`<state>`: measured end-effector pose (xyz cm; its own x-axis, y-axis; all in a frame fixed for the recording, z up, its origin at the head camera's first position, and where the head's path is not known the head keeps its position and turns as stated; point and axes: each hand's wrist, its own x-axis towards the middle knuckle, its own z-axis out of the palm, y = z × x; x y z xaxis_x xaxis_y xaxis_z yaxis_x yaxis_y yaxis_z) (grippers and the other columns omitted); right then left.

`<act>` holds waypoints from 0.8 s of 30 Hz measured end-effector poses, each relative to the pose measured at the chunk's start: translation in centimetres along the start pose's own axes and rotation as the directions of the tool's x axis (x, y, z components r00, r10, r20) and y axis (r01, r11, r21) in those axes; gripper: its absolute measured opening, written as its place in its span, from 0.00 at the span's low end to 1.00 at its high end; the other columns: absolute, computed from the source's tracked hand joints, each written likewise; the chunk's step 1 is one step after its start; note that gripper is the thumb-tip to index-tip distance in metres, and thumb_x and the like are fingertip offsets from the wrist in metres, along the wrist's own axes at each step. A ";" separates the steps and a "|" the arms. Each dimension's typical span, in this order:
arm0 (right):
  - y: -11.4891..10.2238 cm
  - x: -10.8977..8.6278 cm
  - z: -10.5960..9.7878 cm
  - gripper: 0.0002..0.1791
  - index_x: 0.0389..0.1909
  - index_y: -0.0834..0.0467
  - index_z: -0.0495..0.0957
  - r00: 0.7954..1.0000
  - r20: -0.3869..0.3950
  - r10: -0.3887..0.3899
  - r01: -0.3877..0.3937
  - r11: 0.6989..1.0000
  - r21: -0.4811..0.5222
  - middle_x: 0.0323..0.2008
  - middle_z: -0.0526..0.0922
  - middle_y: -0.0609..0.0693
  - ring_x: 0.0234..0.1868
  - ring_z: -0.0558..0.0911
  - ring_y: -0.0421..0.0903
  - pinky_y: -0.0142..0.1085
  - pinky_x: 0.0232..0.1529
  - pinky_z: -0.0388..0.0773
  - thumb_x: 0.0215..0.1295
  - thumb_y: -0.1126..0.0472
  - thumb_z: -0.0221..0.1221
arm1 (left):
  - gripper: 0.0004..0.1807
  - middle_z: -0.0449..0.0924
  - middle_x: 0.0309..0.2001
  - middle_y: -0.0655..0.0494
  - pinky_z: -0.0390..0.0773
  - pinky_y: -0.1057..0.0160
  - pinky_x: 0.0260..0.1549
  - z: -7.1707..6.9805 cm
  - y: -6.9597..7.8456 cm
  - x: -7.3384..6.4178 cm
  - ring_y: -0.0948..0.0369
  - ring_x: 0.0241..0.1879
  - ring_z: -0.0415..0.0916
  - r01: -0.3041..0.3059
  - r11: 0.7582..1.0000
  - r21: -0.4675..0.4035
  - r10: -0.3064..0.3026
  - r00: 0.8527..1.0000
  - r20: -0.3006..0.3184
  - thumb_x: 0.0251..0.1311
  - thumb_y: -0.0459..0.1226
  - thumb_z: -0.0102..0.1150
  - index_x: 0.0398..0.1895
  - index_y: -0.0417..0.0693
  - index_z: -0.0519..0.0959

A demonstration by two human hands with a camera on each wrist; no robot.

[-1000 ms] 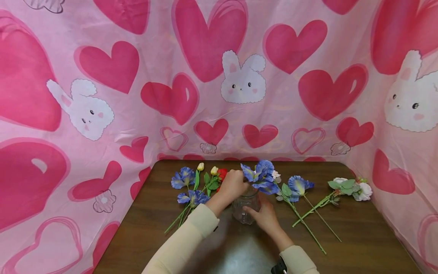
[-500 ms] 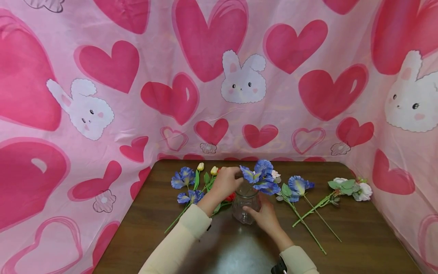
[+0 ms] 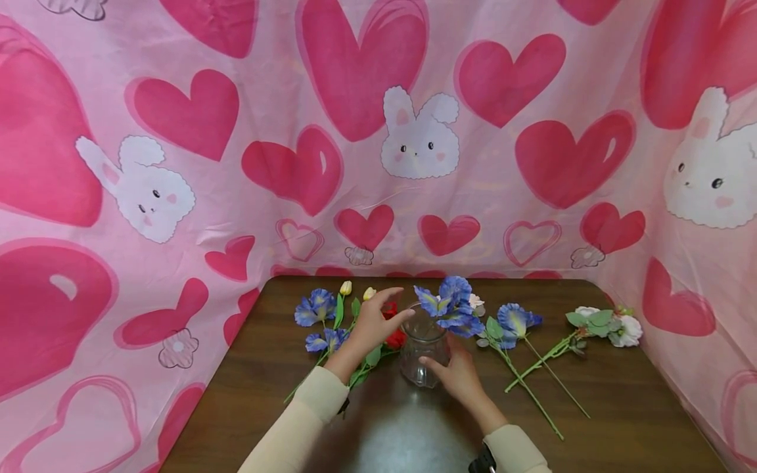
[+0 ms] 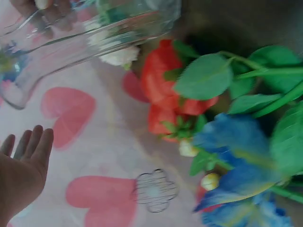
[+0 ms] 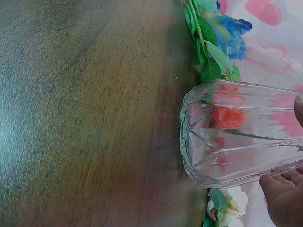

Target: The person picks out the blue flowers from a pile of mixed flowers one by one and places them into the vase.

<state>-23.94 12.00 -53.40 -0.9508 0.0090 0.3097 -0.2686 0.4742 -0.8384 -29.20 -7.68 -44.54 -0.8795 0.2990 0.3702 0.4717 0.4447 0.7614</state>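
A clear glass vase stands upright at mid-table. My right hand holds its lower right side, thumb in front and fingers behind; the right wrist view shows thumb and fingers on either side of the glass. A blue iris leans out over the rim to the right, and a dark stem shows through the glass. My left hand is just left of the rim, thumb and fingers spread, nothing between them. Behind and below it lie red roses; in the left wrist view its fingers are straight.
Left of the vase lie blue irises, yellow tulip buds and green stems on the brown table. To the right are another blue iris and white roses with crossed stems. A pink heart-print cloth hangs behind.
My left hand has drawn back left from the iris at the vase mouth, its fingers opening and spreading; the red roses show more. My right hand and the vase have stayed in place.
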 end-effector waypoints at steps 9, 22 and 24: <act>0.0 0.0 0.0 0.42 0.66 0.67 0.64 1.000 -0.001 -0.006 0.006 1.000 0.014 0.60 0.73 0.66 0.59 0.73 0.63 0.56 0.56 0.71 0.52 0.62 0.73 | 0.38 0.74 0.60 0.49 0.72 0.45 0.54 1.2 -2.7 -1.5 0.50 0.56 0.73 0.097 0.987 -0.127 -0.072 0.980 0.186 0.55 0.44 0.70 0.68 0.46 0.67; 0.1 0.0 0.1 0.38 0.62 0.67 0.68 0.999 -0.017 -0.037 0.037 0.999 0.018 0.53 0.78 0.63 0.53 0.78 0.61 0.56 0.53 0.73 0.52 0.60 0.73 | 0.35 0.74 0.61 0.59 0.76 0.53 0.50 3.5 -4.8 -2.1 0.56 0.56 0.74 0.099 0.991 -0.093 -0.072 0.964 0.256 0.56 0.49 0.69 0.68 0.57 0.70; 0.1 -0.1 0.1 0.38 0.62 0.67 0.68 0.999 -0.023 -0.041 0.041 0.999 0.013 0.52 0.79 0.64 0.53 0.78 0.61 0.56 0.53 0.73 0.52 0.60 0.73 | 0.34 0.75 0.61 0.59 0.75 0.51 0.52 3.6 -4.9 -2.1 0.56 0.57 0.73 0.098 0.990 -0.103 -0.069 0.965 0.254 0.56 0.47 0.69 0.67 0.56 0.71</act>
<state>-23.91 11.95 -53.57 -0.9352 0.0099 0.3539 -0.3096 0.4625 -0.8308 -29.41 -7.42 -50.95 -0.8649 0.4725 0.1693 0.3743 0.3825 0.8448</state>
